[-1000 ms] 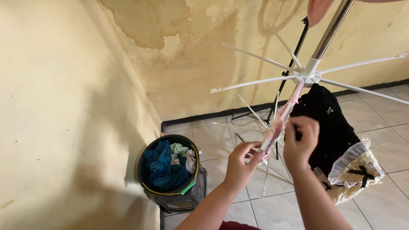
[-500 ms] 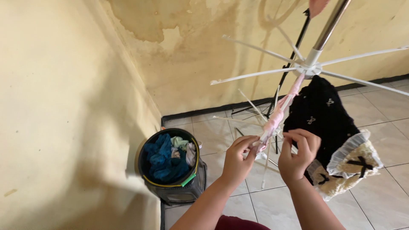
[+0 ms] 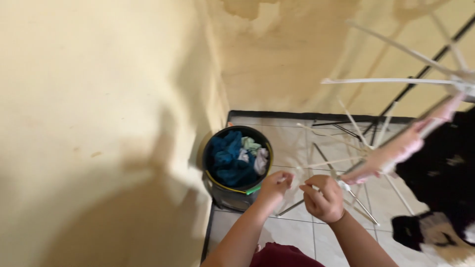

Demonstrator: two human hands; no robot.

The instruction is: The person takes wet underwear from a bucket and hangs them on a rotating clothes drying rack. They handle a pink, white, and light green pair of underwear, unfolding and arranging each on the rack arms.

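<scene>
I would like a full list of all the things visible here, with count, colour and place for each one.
bucket: one, black with a yellow rim band, on the floor in the corner by the wall.
laundry: a heap, mostly blue with pale pieces, inside the bucket.
drying rack: one, white thin arms spreading out, upper right.
pink garment: one, blurred, hanging on a rack arm at right.
black garment: one, with cream lace trim, far right.
wall: yellow, stained, left and back.
floor: pale tiles.
left hand: one, raised near the bucket, fingers pinched.
right hand: one, closed, beside the left hand.
</scene>
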